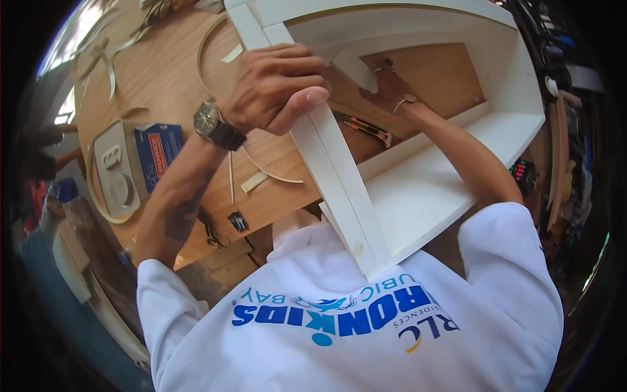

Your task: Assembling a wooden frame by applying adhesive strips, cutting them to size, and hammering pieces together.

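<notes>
A white box-like cabinet with a thin wooden back panel lies tilted on the workbench. My left hand, wearing a watch on the wrist, is closed around the cabinet's white front rail. Inside the cabinet, my right hand has its thumb and fingers around the end of a short white panel; some fingertips are hidden in shadow. An orange and black utility knife lies near that hand, towards me.
The wooden workbench carries a blue and red box, a grey tray with a tape roll, and thin curved strips. A small black packet sits by its near edge. Long boards stand at right.
</notes>
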Motion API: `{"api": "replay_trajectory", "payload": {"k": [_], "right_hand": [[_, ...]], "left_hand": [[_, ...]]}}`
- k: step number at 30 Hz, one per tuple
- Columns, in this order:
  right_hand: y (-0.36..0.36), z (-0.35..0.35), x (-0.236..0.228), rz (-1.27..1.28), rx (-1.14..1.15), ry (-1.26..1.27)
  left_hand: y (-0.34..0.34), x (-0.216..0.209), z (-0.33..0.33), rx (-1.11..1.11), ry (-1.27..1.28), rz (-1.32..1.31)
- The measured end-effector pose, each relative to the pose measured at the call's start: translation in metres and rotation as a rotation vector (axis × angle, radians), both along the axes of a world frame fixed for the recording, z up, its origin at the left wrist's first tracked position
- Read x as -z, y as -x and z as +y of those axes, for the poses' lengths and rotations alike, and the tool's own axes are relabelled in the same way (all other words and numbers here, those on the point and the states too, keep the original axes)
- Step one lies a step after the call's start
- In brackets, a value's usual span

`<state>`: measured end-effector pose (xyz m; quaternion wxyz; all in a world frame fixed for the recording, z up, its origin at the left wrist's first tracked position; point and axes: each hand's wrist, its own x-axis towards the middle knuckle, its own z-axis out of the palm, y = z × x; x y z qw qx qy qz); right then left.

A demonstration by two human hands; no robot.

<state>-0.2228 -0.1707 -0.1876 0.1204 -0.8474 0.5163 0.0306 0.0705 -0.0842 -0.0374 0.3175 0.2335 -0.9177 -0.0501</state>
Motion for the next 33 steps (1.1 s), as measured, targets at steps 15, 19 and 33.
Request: {"api": "replay_trajectory", "payload": {"k": [15,19,33], "right_hand": [[-0.055,0.213,-0.281,-0.104,0.089,-0.078],[-0.070,0.218,-0.263,-0.082,0.170,-0.093],[-0.102,0.198,-0.246,-0.134,0.234,-0.093]], "left_hand": [[0.017,0.000,-0.013,0.077,0.071,0.374],[0.015,0.001,-0.014,0.100,0.082,0.357],[-0.003,-0.019,-0.006,0.195,-0.148,0.188]]}}
